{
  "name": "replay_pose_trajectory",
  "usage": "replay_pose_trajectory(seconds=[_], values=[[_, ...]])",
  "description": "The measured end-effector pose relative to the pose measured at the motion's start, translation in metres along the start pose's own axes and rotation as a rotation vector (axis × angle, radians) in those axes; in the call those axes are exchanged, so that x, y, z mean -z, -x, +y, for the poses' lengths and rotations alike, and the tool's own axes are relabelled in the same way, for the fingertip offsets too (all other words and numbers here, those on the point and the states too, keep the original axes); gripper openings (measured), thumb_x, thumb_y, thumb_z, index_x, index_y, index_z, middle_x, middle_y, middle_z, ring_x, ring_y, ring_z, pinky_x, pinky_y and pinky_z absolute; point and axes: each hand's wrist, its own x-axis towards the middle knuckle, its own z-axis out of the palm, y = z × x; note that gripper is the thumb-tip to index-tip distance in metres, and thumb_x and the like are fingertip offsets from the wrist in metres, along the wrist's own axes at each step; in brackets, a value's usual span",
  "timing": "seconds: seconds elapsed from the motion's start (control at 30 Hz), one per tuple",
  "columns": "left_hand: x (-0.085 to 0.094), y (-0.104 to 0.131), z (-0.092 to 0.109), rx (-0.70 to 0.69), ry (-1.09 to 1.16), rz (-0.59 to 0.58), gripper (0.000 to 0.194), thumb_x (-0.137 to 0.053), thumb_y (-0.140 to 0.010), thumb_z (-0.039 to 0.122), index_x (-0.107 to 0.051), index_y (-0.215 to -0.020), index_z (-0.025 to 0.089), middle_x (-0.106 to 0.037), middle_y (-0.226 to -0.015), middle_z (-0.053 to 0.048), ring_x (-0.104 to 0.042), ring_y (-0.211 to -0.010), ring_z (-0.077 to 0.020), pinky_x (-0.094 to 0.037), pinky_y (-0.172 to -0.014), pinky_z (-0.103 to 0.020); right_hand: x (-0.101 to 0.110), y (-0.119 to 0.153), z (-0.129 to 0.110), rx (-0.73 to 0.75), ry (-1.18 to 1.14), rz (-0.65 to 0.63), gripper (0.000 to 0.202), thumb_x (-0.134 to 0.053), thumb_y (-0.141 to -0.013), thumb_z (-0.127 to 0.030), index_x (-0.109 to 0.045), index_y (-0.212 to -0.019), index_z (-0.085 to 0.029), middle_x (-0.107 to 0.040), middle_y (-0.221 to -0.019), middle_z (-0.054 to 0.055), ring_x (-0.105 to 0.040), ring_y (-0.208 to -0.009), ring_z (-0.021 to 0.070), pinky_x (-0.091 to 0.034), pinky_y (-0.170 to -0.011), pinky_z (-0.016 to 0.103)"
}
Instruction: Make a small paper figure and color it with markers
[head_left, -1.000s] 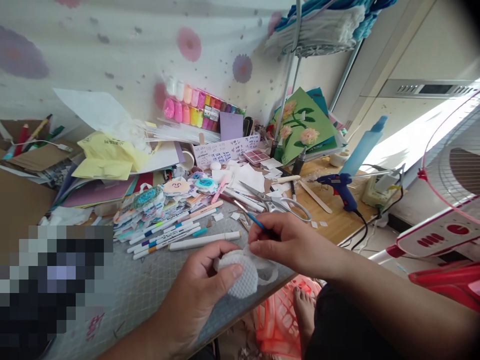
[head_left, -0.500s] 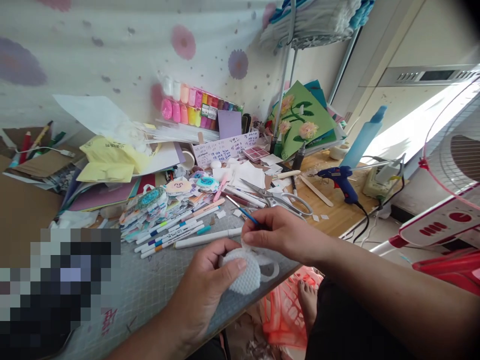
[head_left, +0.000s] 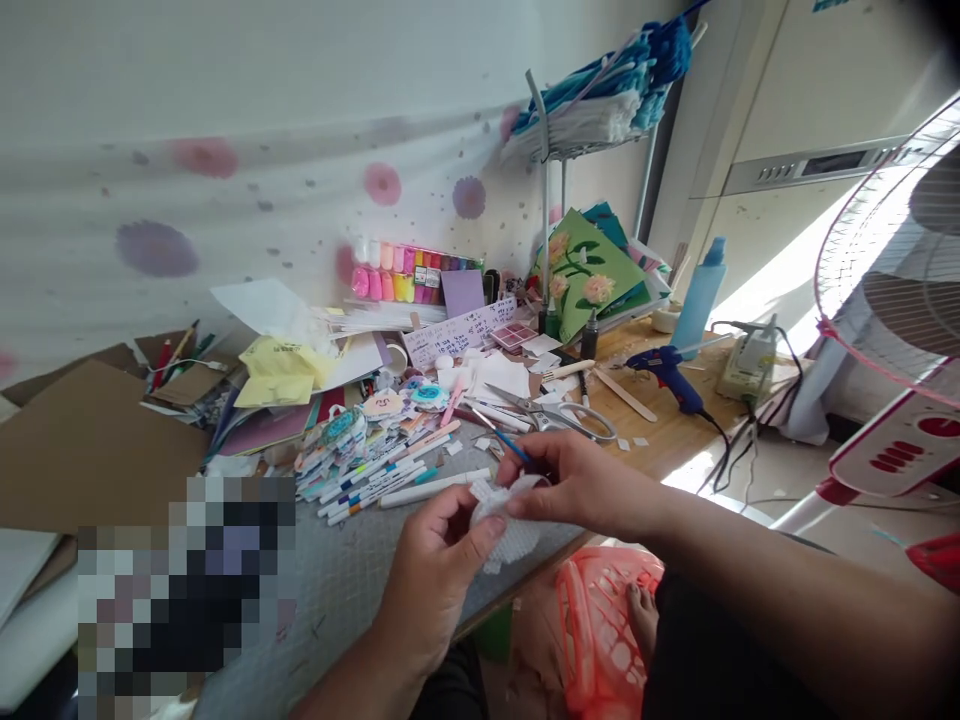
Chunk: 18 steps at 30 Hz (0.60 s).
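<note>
My left hand (head_left: 431,575) is closed on a soft white textured piece (head_left: 521,545), its thumb pressed on the near face. Opposite, my right hand (head_left: 566,480) pinches the upper edge of the same piece, where it looks folded. Tucked in the right hand's fingers is a thin blue-handled paintbrush (head_left: 510,443), its tip pointing up and left. Both hands are just above the grey mat (head_left: 337,590) at the table's front edge. Beyond them lie several markers (head_left: 390,490) and a pair of scissors (head_left: 555,410).
A blue glue gun (head_left: 667,375) lies on the wood at right, beside a pale blue bottle (head_left: 701,310). A fan (head_left: 892,250) stands further right. Papers, cardboard (head_left: 105,440) and a pack of coloured clay (head_left: 390,270) crowd the back and left. Below is an orange basket (head_left: 592,630).
My view has shifted, so the table appears lower. The white piece has turned and its round face is less plain. My right fingers have come further over its upper edge.
</note>
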Motion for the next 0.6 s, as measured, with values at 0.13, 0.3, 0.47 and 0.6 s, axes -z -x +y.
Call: replay_pose_trajectory(seconds=[0.13,0.3,0.47,0.6], values=[[-0.013,0.017,0.001,-0.012,-0.002,0.089,0.018,-0.076,-0.071,0.031,-0.067,-0.077,0.017,-0.060,-0.068,0.002,-0.050,-0.065,-0.0129,-0.040,-0.061,-0.022,0.015,0.014,-0.013,0.321,-0.188,0.272,0.027,-0.063,-0.085,-0.040,-0.071,-0.072,-0.018,-0.057,-0.086,0.004,-0.052,-0.077,0.0154,-0.042,-0.067,0.027],[-0.026,0.032,0.000,-0.073,-0.060,0.117,0.018,-0.076,-0.070,0.031,-0.065,-0.075,0.018,-0.054,-0.063,0.004,-0.049,-0.064,-0.0135,-0.039,-0.059,-0.022,0.016,0.030,-0.022,0.399,-0.456,0.290,0.031,-0.062,-0.086,-0.047,-0.073,-0.076,-0.020,-0.055,-0.057,-0.001,-0.050,-0.052,0.0123,-0.042,-0.051,0.025],[-0.038,0.040,0.004,-0.080,-0.006,0.095,0.017,-0.075,-0.072,0.030,-0.062,-0.072,0.019,-0.057,-0.066,0.003,-0.049,-0.064,-0.0132,-0.040,-0.059,-0.022,0.005,0.037,-0.012,0.387,-0.501,0.136,0.019,-0.070,-0.083,-0.037,-0.073,-0.079,-0.019,-0.067,-0.069,0.002,-0.063,-0.062,0.0139,-0.053,-0.060,0.027],[-0.045,0.044,0.004,-0.084,0.002,0.086,0.015,-0.075,-0.073,0.029,-0.063,-0.074,0.019,-0.058,-0.067,0.002,-0.050,-0.066,-0.0136,-0.040,-0.061,-0.023,0.005,0.040,-0.010,0.363,-0.417,0.132,0.023,-0.070,-0.082,-0.040,-0.071,-0.076,-0.017,-0.066,-0.066,0.002,-0.063,-0.060,0.0135,-0.052,-0.059,0.026]])
